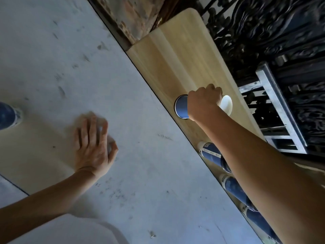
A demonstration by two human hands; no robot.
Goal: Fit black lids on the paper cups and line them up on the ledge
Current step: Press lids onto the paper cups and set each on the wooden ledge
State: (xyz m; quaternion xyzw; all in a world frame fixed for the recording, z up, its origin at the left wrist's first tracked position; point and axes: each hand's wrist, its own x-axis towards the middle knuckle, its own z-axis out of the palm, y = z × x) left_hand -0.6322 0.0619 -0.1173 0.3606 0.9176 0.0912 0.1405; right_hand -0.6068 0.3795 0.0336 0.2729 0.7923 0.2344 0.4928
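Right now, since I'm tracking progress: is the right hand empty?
No, the right hand grips a blue paper cup at the wooden ledge.

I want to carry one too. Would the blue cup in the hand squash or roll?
Probably light: the right hand alone grips the blue cup. Looks like thin paper, so likely squashable. Round sides could roll if tipped.

Wooden ledge (175,50) and iron railing (263,32) suggest a balcony.

View: one head-worn wide-angle camera, facing forward and steeply down.
Roll: tilted; long pale wooden ledge (175,55) runs diagonally, top centre to lower right.
Left half: grey concrete floor (52,50), near.
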